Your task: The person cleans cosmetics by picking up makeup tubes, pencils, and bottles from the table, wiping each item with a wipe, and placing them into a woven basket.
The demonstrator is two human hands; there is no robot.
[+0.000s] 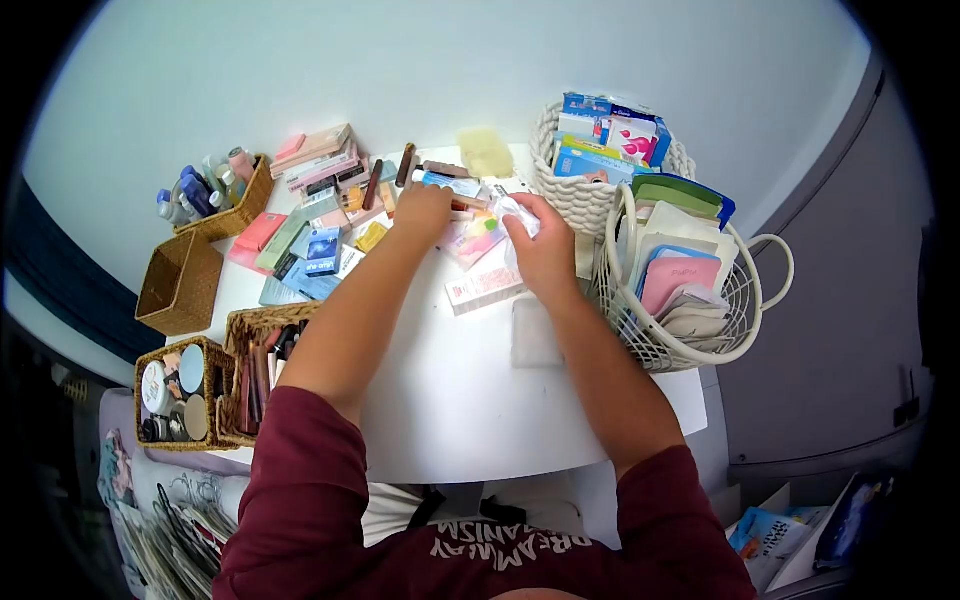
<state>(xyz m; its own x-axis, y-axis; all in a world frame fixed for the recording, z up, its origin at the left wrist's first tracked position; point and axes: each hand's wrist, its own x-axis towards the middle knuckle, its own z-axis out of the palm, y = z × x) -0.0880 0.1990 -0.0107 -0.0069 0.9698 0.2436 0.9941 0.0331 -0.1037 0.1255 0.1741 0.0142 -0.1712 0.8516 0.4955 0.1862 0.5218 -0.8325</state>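
Toward the far edge of the white table (440,420), right of its middle, the right hand (545,245) pinches a crumpled white piece (510,212), perhaps a wrapper, between thumb and fingers. Just left of it, the left hand (424,210) reaches down with its back to the camera; its fingertips are hidden, so I cannot tell whether it grips anything. A blue-and-white tube (455,184) lies just beside that hand, a colourful packet (473,240) sits between the two hands, and a pink-and-white box (487,290) lies nearer the front edge. Handling this well, I judge, means keeping the right pinch light, since the white piece looks thin, and raising it clear so nothing drags along. The left wrist is best kept off the blue box (323,252) toward the left edge, and the right forearm clear of the wire basket (625,310) at the right edge
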